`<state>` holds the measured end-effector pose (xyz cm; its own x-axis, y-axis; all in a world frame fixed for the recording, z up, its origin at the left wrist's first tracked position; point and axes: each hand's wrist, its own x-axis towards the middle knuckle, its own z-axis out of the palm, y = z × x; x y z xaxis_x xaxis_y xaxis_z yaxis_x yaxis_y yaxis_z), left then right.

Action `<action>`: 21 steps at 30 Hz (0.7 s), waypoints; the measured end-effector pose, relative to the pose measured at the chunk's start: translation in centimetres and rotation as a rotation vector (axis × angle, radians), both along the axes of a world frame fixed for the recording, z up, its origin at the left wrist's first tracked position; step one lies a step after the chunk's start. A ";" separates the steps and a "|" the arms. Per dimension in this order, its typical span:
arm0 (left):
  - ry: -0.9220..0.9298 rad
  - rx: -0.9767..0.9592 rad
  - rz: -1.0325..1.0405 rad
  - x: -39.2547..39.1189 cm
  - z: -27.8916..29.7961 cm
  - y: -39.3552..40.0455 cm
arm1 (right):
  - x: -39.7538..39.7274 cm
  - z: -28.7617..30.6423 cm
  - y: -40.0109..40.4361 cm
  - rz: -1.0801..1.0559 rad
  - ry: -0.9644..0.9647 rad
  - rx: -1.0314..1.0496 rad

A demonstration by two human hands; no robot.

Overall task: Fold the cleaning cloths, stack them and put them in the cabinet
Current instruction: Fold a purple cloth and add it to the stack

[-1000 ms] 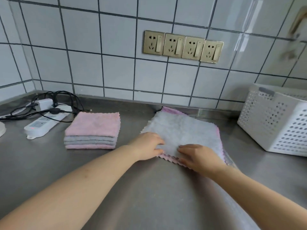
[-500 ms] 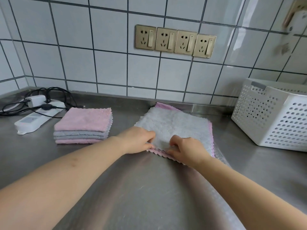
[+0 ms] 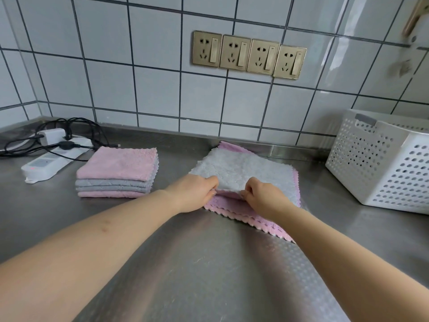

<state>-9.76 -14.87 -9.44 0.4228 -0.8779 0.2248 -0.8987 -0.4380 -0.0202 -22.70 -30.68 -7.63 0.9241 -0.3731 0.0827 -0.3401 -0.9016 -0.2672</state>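
Lifted: grey cloth (image 3: 246, 169) near edge.

One camera only, worn on the person's head, wide-angle, looking forward and down across a steel counter (image 3: 209, 263) toward a tiled wall (image 3: 157, 89) at its back. It sits close: both forearms run in from the bottom corners, and the wall's grout lines bow near the edges. The row of sockets (image 3: 249, 55) is near the top centre; a white basket (image 3: 383, 163) is cut off at the right edge
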 end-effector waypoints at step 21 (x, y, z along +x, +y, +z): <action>-0.076 -0.310 0.069 -0.3 5.5 5.4 | -6.7 3.0 -0.2 -0.117 -0.273 -0.258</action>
<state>-10.08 -9.50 -3.94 0.4509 -0.7323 0.5103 -0.8675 -0.4940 0.0576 -29.37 -30.89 -4.61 0.8075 -0.4096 0.4244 -0.3925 -0.9103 -0.1317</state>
